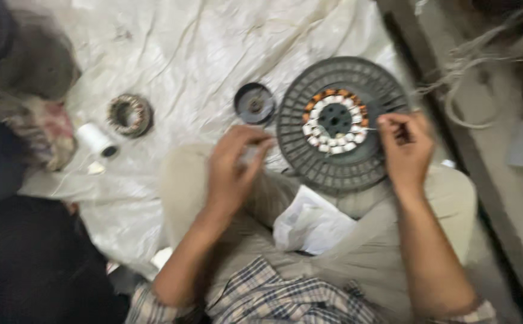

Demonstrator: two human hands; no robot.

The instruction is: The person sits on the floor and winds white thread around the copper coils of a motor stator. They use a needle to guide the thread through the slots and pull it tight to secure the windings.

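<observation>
Most slots of the stator (335, 120) on the grey ribbed disc (340, 125) appear wound, while a thin wire is pinched by the right hand (406, 150) at its rim; the left hand (233, 165) is curled, its contents blurred.

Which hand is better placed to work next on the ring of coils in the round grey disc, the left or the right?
Probably the right hand: its fingers pinch something thin at the edge of the coil ring in the grey disc. The left hand is beside the disc, off the ring.
</observation>
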